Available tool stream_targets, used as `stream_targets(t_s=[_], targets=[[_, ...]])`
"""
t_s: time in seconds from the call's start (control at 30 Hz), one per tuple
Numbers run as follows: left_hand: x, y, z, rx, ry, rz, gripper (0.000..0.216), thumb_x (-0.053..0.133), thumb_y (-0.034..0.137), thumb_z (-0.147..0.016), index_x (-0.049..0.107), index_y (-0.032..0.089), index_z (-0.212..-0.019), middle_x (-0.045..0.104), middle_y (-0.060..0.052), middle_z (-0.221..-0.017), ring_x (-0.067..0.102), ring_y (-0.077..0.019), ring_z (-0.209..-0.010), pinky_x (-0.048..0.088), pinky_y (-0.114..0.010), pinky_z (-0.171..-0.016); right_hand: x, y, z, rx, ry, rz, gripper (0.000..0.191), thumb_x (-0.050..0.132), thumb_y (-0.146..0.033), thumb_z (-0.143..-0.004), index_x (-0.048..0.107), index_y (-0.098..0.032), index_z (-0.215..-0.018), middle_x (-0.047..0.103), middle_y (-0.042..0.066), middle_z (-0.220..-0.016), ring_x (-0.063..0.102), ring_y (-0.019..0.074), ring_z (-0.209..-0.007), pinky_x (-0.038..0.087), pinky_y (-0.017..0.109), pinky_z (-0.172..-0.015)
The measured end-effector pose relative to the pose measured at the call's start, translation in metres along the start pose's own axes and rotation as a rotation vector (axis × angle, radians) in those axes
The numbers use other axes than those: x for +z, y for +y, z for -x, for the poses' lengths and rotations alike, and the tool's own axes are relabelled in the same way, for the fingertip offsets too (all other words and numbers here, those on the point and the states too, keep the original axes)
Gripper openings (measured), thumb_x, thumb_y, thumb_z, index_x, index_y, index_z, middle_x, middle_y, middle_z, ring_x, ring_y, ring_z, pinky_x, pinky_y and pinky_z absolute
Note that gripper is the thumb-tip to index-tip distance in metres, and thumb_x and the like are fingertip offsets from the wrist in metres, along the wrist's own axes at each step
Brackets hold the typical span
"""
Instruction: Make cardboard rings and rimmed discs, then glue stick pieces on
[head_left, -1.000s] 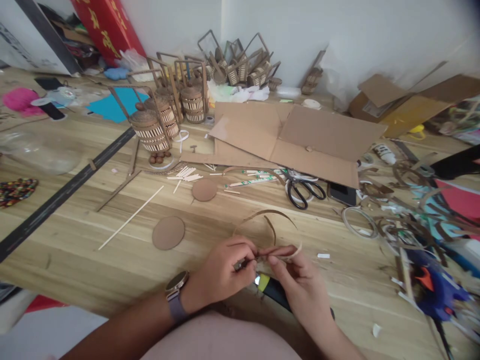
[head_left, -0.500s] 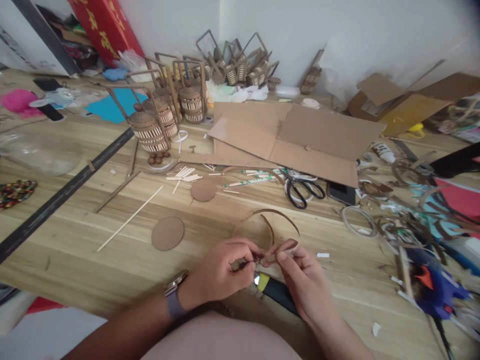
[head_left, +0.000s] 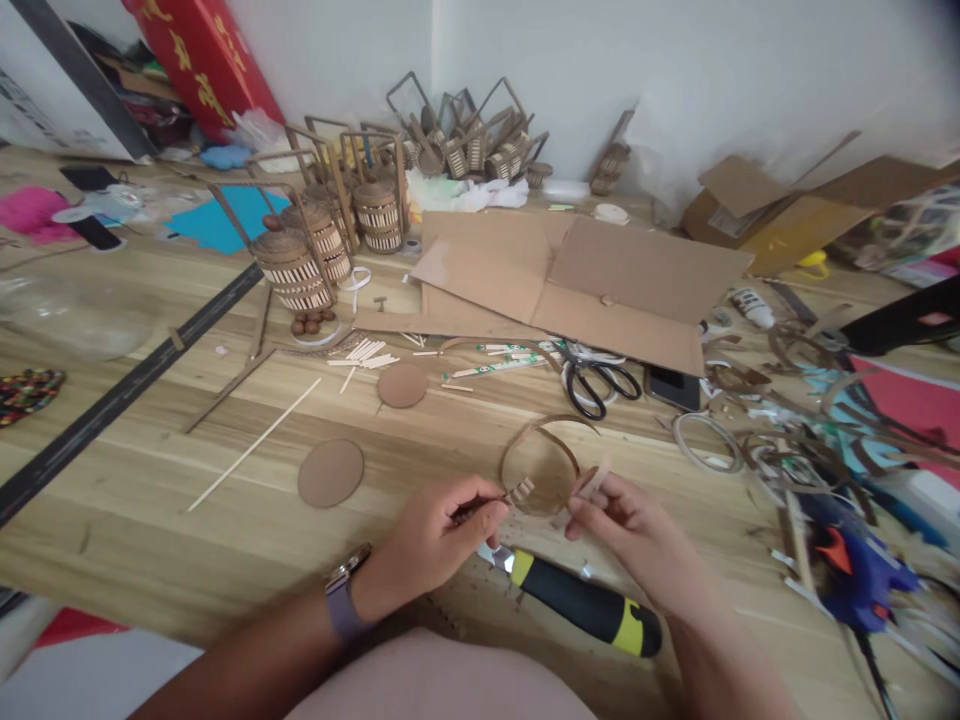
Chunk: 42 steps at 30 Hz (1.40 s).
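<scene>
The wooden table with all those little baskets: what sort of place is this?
Probably a small craft workshop, or a craft corner at home: little handled baskets are grouped on the table, with scissors and what looks like a glue gun nearby.

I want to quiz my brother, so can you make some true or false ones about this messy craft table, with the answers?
1. The left hand pinches a small striped piece. True.
2. The right hand holds the scissors. False: the right hand holds a pale strip; the scissors lie on the table.
3. A watch is on the left wrist. True.
4. The tool has a red handle. False: the tool's handle is black and yellow.
5. Two round brown discs lie apart from each other. True.
6. The blue glue gun is at the picture's left. False: the glue gun is at the right.
</scene>
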<state>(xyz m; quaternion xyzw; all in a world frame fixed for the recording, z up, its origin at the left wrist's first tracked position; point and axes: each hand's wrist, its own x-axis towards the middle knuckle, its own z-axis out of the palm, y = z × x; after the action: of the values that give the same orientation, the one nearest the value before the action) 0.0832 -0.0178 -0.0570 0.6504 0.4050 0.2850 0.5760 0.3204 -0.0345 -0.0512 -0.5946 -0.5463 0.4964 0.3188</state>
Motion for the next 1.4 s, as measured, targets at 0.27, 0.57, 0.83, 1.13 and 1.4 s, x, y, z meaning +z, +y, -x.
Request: stream_targets(t_s=[0.27, 0.57, 0.83, 1.13, 1.4], targets=[[0.005, -0.005, 0.000, -0.027, 0.046, 0.034, 0.030, 0.045, 0.041, -0.096, 0.062, 0.017, -0.090, 0.059, 0.003, -0.062, 0.056, -0.0117, -0.061, 0.039, -0.020, -0.059, 0.010, -0.009, 0.000, 0.033, -0.153, 0.169, 0.018, 0.053, -0.036, -0.083, 0.058, -0.019, -0.084, 0.059, -0.001, -0.070, 0.053, 0.0131, -0.059, 0.045, 0.025, -0.056], [0.012, -0.008, -0.001, -0.038, 0.064, 0.082, 0.039, 0.038, 0.049, -0.096, 0.060, 0.016, -0.095, 0.053, 0.004, -0.057, 0.051, -0.0126, -0.055, 0.037, -0.022, -0.057, -0.003, -0.045, -0.026, -0.091, -0.290, 0.504, 0.015, 0.044, -0.022, -0.084, 0.057, -0.020, -0.077, 0.055, -0.001, -0.065, 0.054, 0.0137, -0.059, 0.043, 0.024, -0.057], [0.015, -0.011, -0.005, -0.075, 0.076, 0.093, 0.039, 0.037, 0.049, -0.093, 0.056, 0.017, -0.086, 0.050, 0.005, -0.054, 0.047, -0.0126, -0.053, 0.036, -0.023, -0.056, -0.047, -0.117, -0.111, -0.256, -0.052, 0.501, 0.020, 0.049, -0.031, -0.082, 0.060, -0.019, -0.093, 0.066, 0.003, -0.079, 0.064, 0.0172, -0.068, 0.051, 0.029, -0.067], [0.014, -0.013, -0.006, -0.041, 0.106, 0.119, 0.036, 0.038, 0.045, -0.095, 0.057, 0.017, -0.085, 0.049, 0.005, -0.053, 0.047, -0.0118, -0.052, 0.037, -0.022, -0.057, -0.004, -0.092, -0.092, -0.316, -0.022, 0.499, 0.047, 0.059, -0.046, -0.078, 0.061, -0.020, -0.117, 0.072, 0.009, -0.100, 0.066, 0.0220, -0.076, 0.052, 0.034, -0.068], [0.014, -0.003, -0.004, -0.030, 0.027, 0.065, 0.030, 0.040, 0.039, -0.093, 0.052, 0.018, -0.075, 0.051, 0.005, -0.056, 0.049, -0.0117, -0.055, 0.037, -0.022, -0.058, 0.035, -0.045, -0.027, -0.199, -0.140, 0.321, 0.034, 0.047, -0.048, -0.088, 0.050, -0.021, -0.067, 0.046, -0.004, -0.057, 0.043, 0.0118, -0.056, 0.037, 0.023, -0.052]])
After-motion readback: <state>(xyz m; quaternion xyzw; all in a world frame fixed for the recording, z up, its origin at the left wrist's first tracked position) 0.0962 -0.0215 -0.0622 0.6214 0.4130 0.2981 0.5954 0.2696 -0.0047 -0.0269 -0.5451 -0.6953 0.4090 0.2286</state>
